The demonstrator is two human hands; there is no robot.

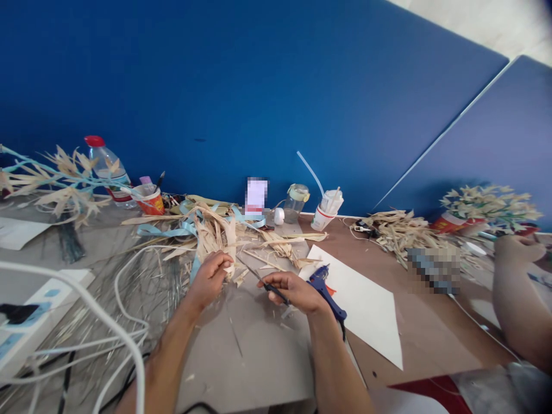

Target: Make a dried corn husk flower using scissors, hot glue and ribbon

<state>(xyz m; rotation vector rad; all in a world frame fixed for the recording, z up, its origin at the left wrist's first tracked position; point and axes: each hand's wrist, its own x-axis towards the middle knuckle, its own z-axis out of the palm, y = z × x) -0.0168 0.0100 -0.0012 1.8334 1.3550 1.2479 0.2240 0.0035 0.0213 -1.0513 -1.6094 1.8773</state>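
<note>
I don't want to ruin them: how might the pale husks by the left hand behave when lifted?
The husks look thin, so probably light. Their dry, ragged edges suggest they may split if squeezed. Blue ribbon lies among them, so it might drag along.

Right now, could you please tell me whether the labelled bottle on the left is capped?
It is capped: the bottle has a red cap on its neck.

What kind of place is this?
Probably a shared craft room, with people sitting at a long worktable. You can see a blue glue gun, heaps of pale, dry leaf-like strips, and another person's arm at the right.
</note>
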